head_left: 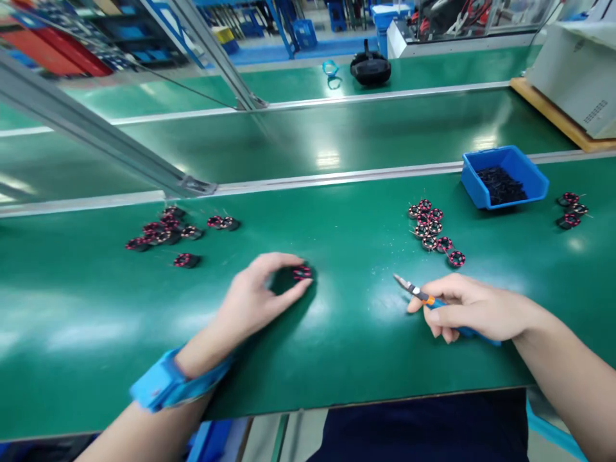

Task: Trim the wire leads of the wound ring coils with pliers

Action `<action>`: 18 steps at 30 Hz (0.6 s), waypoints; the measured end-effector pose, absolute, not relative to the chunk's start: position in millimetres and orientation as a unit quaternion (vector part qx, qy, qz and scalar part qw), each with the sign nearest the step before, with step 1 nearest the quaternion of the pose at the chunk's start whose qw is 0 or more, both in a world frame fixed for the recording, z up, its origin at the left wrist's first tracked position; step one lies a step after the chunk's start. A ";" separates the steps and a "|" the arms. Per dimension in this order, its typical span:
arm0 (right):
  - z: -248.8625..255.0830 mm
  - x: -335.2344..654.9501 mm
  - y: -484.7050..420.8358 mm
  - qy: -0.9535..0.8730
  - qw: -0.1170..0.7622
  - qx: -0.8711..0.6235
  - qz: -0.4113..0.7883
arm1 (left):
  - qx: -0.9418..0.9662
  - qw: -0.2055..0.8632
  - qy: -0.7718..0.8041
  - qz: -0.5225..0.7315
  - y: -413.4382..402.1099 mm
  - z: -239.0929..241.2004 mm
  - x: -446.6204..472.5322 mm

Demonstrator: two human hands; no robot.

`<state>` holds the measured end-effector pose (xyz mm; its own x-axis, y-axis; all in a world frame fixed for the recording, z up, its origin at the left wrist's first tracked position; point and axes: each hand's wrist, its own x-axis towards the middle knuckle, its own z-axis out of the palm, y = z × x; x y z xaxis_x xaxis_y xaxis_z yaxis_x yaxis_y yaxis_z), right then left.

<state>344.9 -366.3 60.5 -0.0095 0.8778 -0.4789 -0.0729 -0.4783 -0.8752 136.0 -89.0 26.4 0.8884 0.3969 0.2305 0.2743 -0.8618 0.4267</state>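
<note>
Though apart, left hand (253,295) around a ring (302,273) (fingertip pinch), right hand (474,309) around pliers (425,298).

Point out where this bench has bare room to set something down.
Bare green bench shows at near left, between the left coil cluster and the blue wristband, and toward the front, between the left hand and the right hand. Crowded: the left cluster itself, and the right coil cluster left of the blue bin, with light specks nearby.

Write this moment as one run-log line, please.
left hand: holding wound ring | right hand: holding blue-handled pliers | blue bin: dark pieces inside
</note>
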 end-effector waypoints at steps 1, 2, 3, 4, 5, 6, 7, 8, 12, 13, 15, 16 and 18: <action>62.6 342.5 -365.2 -0.348 0.377 -0.588 0.625 | 0.944 0.126 0.215 0.217 -80.8 25.3 130.9; 64.1 340.3 -364.3 -0.357 0.375 -0.584 0.626 | 0.930 0.070 0.235 0.273 -76.1 24.4 129.7; 64.7 338.4 -363.7 -0.366 0.375 -0.578 0.626 | 0.920 0.040 0.236 0.311 -75.5 23.4 133.0; 64.4 336.8 -363.3 -0.375 0.378 -0.572 0.624 | 0.919 0.034 0.222 0.326 -78.6 22.0 141.2; 63.1 335.4 -363.1 -0.382 0.379 -0.567 0.623 | 0.930 0.060 0.196 0.305 -84.8 20.1 154.1; 61.1 334.3 -362.9 -0.386 0.380 -0.564 0.623 | 0.945 0.103 0.161 0.266 -92.7 17.7 171.1; 58.6 333.4 -362.6 -0.388 0.380 -0.563 0.623 | 0.952 0.148 0.135 0.230 -101.3 15.0 191.3; 55.9 332.8 -362.3 -0.388 0.380 -0.564 0.622 | 0.954 0.193 0.113 0.198 -109.4 12.3 213.6; 49.1 332.7 -360.2 -0.376 0.378 -0.569 0.627 | 0.952 0.267 0.036 0.146 -128.4 7.0 298.7; 48.8 333.3 -359.7 -0.374 0.377 -0.571 0.627 | 0.951 0.273 0.022 0.142 -130.4 7.3 314.4; 49.4 334.7 -358.9 -0.372 0.377 -0.575 0.623 | 0.947 0.290 0.000 0.136 -133.1 9.3 336.0; 50.0 335.4 -358.7 -0.373 0.376 -0.577 0.621 | 0.944 0.300 -0.007 0.136 -134.1 10.4 341.8; 51.1 336.1 -358.8 -0.371 0.374 -0.580 0.621 | 0.936 0.321 -0.012 0.142 -135.8 12.5 342.5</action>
